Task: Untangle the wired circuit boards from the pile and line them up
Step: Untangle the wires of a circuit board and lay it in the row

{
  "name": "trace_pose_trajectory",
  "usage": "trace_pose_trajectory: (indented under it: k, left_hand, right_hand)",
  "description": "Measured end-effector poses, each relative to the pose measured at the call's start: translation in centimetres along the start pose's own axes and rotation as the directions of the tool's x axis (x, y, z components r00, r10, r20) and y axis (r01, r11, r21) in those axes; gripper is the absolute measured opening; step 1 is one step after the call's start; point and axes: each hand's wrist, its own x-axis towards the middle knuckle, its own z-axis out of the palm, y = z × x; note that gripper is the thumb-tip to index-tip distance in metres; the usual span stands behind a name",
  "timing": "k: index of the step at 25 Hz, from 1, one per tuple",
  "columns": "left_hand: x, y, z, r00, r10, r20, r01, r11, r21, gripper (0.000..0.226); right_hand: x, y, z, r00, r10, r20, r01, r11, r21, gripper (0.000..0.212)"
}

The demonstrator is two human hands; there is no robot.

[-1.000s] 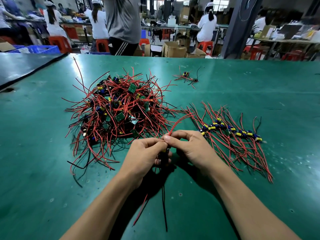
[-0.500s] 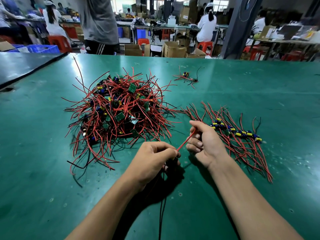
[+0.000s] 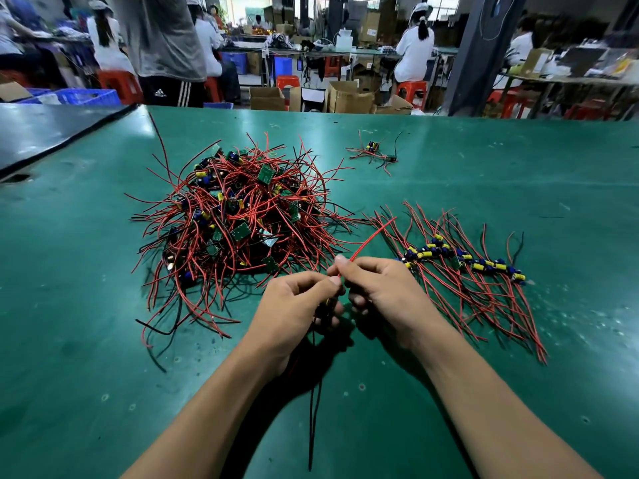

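A tangled pile [image 3: 238, 216] of small green circuit boards with red and black wires lies left of centre on the green table [image 3: 484, 174]. To the right, a row of lined-up boards [image 3: 463, 261] spreads its wires toward me. My left hand [image 3: 294, 305] grips one wired board, mostly hidden in its fingers, with black and red wires [image 3: 313, 420] hanging down from it. My right hand [image 3: 380, 288] pinches that board's red wire [image 3: 371, 236], which sticks up to the right. The two hands touch at the fingertips.
One separate wired board [image 3: 375, 152] lies far back on the table. A dark table [image 3: 41, 133] adjoins at the left. Behind the far edge stand cardboard boxes [image 3: 345, 96], red stools and several people at other benches.
My right hand, which had slid out along the red wire to the right, has come back to meet the left hand. The person standing behind the table has walked left.
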Motion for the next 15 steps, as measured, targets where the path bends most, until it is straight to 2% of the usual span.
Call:
trace_pose_trajectory:
  k: [3, 7, 12, 15]
  left_hand:
    - [-0.2, 0.0, -0.3, 0.993, -0.017, 0.121, 0.014, 1.000, 0.020, 0.016]
    - [-0.4, 0.1, -0.4, 0.967, -0.040, 0.253, 0.019, 0.996, 0.086, 0.018]
    - [-0.4, 0.4, -0.6, 0.940, -0.079, 0.333, 0.045, 0.993, 0.108, 0.021]
    - [-0.4, 0.5, -0.8, 0.923, -0.104, 0.370, 0.061, 0.990, 0.125, 0.020]
  right_hand:
    - [0.7, -0.4, -0.9, 0.990, -0.028, -0.141, 0.047, 0.990, 0.134, 0.027]
    - [1.0, -1.2, -2.0, 0.959, 0.034, -0.281, 0.054, 0.953, 0.300, 0.030]
    - [1.1, -2.1, -1.7, 0.954, 0.190, -0.231, -0.037, 0.840, 0.541, 0.042]
    - [1.0, -2.3, -1.9, 0.949, 0.266, -0.170, -0.104, 0.774, 0.625, 0.048]
